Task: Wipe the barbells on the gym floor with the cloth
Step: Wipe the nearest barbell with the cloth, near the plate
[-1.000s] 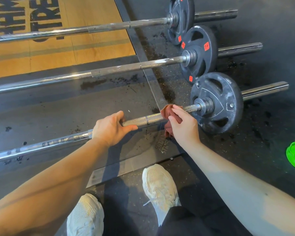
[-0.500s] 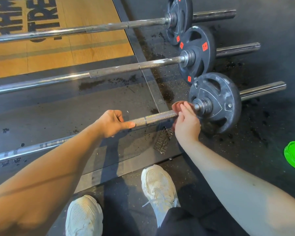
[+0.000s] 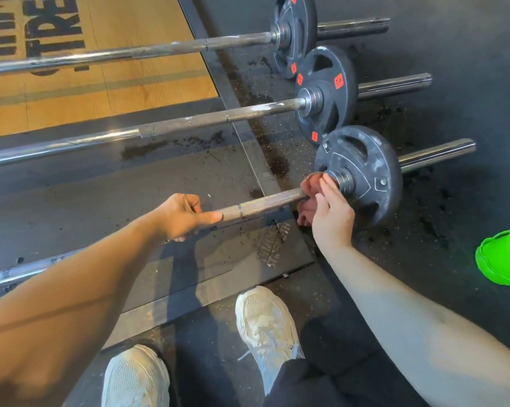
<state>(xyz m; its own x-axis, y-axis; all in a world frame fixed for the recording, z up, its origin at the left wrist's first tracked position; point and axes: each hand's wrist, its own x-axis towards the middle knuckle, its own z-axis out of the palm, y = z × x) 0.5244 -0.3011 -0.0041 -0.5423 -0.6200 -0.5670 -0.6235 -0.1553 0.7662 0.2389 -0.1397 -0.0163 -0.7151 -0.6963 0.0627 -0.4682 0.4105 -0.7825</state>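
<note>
While the left hand (image 3: 183,215) grips the nearest barbell (image 3: 265,202), fingers curled round the knurled shaft and thumb laid straight along the steel pointing right, the right hand (image 3: 333,218) holds a reddish-brown cloth (image 3: 308,190) on the same shaft. The cloth sits at the shaft's right end, just beside the collar of the nearest weight plate (image 3: 365,160). The right hand's fingers curve over the top of the cloth and its thumb presses from the near side. Part of the fabric bunches above the bar and a fold hangs below it.

This barbell lies on the dark rubber gym floor (image 3: 453,54), running from the lower left up to the right, its bare sleeve sticking out past the plate. Two more bars lie parallel beyond it. The middle barbell (image 3: 218,117) carries a black plate with orange labels (image 3: 325,92), and the far barbell (image 3: 189,47) carries its own plate (image 3: 294,33). The three plates stand close together in a staggered row.

At far left is a wooden lifting platform (image 3: 130,83) with dark lettering, bordered by a grey metal frame (image 3: 247,133). Dark wet-looking specks mark the floor around the plates. A bright green plastic object (image 3: 503,257) lies at the right edge, well apart from the bars. Two pale sneakers (image 3: 265,318) stand on the floor at the near edge.
</note>
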